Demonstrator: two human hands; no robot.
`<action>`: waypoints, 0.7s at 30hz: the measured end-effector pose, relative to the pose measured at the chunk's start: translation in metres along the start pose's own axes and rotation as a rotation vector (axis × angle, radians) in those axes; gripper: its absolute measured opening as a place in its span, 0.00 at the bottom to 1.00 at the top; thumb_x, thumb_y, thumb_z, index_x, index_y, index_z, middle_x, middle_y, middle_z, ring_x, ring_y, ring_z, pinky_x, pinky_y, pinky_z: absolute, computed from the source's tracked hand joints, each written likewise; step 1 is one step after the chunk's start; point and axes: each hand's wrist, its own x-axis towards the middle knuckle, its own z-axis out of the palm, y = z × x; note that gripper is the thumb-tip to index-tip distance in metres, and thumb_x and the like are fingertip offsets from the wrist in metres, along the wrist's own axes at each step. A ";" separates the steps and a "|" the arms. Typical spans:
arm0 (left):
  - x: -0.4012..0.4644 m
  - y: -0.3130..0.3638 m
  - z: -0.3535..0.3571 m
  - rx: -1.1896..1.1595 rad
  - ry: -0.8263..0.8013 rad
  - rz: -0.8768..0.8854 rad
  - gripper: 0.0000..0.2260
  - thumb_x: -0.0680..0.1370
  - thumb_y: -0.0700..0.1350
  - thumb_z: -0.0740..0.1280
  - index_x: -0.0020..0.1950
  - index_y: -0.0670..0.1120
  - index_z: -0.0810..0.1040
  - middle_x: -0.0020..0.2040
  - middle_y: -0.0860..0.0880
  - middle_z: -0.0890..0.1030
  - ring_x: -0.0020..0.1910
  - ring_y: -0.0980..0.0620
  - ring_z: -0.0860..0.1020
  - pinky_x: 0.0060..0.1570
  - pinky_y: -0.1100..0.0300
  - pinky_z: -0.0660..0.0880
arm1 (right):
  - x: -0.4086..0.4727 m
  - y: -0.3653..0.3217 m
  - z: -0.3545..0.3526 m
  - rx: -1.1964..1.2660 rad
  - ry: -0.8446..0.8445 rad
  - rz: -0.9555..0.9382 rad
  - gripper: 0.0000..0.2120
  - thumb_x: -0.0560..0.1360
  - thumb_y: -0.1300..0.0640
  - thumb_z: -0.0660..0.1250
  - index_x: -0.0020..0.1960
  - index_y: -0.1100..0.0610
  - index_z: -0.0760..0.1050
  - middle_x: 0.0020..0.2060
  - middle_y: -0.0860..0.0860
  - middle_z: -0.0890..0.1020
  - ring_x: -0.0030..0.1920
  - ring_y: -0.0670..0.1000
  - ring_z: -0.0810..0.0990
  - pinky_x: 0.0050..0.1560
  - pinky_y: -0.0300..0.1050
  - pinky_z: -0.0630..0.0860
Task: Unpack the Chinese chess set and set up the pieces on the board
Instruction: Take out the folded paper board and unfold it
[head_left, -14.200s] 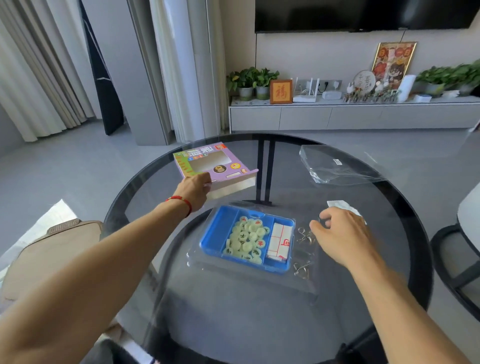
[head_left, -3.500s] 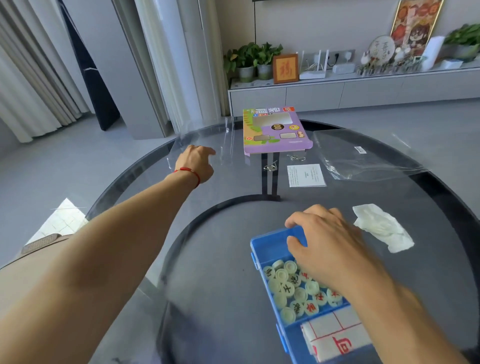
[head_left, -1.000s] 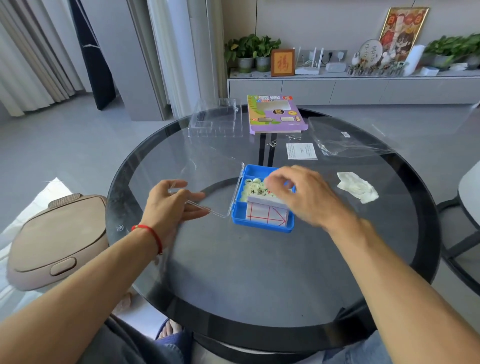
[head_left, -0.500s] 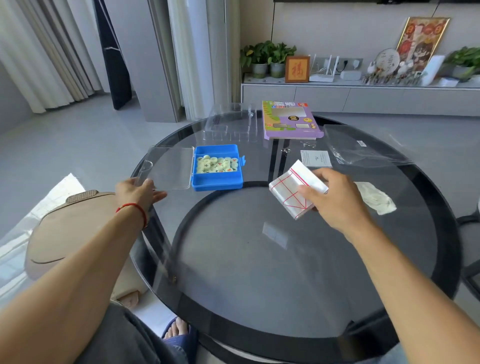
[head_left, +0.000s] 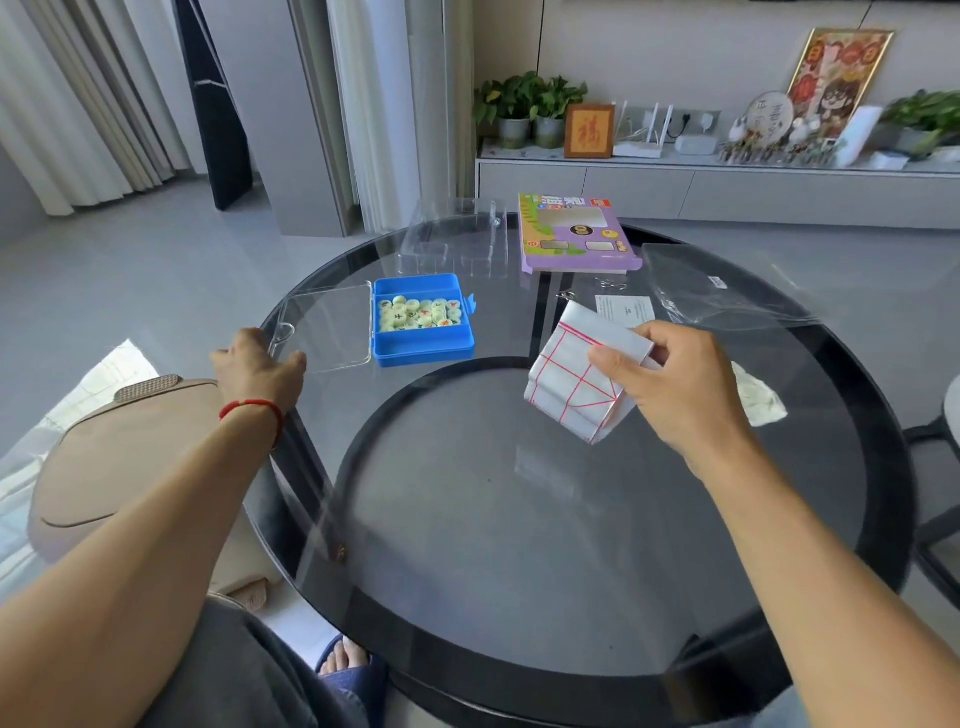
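At the left rim of the round glass table (head_left: 519, 597), my left hand (head_left: 257, 371) is now resting beside the clear hinged lid (head_left: 324, 332), fingers loosely curled and gripping nothing, having drawn back a little from half a second ago. Just right of the lid, the blue case (head_left: 423, 345) is sitting open where it was, with the chess pieces (head_left: 420, 314) lying heaped in its rear compartment. Toward the table's far edge, a clear plastic insert (head_left: 457, 244), the purple box (head_left: 576, 236) and a small paper slip (head_left: 626, 310) are lying well apart from my hands. Right of centre, my right hand (head_left: 670, 379) is holding the folded board (head_left: 582, 384) above the glass, thumb pinching it on top and the sheet beginning to loosen. Beyond it, a clear bag (head_left: 717, 291) and a crumpled white tissue (head_left: 761, 402) are crowding the right side. Nearer me, the dark middle of the table is lying open.
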 end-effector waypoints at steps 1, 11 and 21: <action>-0.009 0.007 -0.004 0.019 0.016 0.032 0.24 0.76 0.47 0.69 0.71 0.44 0.70 0.68 0.36 0.67 0.62 0.35 0.74 0.68 0.48 0.69 | 0.000 -0.002 0.001 0.043 0.000 0.015 0.19 0.69 0.42 0.76 0.43 0.58 0.82 0.38 0.51 0.86 0.41 0.59 0.84 0.44 0.60 0.82; -0.164 0.091 0.021 -0.526 -0.917 0.415 0.23 0.75 0.51 0.73 0.67 0.46 0.76 0.57 0.50 0.85 0.54 0.55 0.83 0.53 0.59 0.80 | -0.012 -0.017 0.021 0.359 -0.039 0.107 0.15 0.68 0.50 0.81 0.48 0.56 0.81 0.43 0.50 0.88 0.45 0.55 0.87 0.48 0.56 0.84; -0.136 0.084 0.031 -0.903 -0.631 0.175 0.07 0.80 0.38 0.68 0.56 0.37 0.81 0.48 0.42 0.85 0.45 0.45 0.83 0.45 0.51 0.81 | 0.001 0.008 0.007 0.181 0.188 0.281 0.15 0.71 0.44 0.75 0.49 0.53 0.79 0.44 0.51 0.85 0.42 0.52 0.83 0.37 0.49 0.80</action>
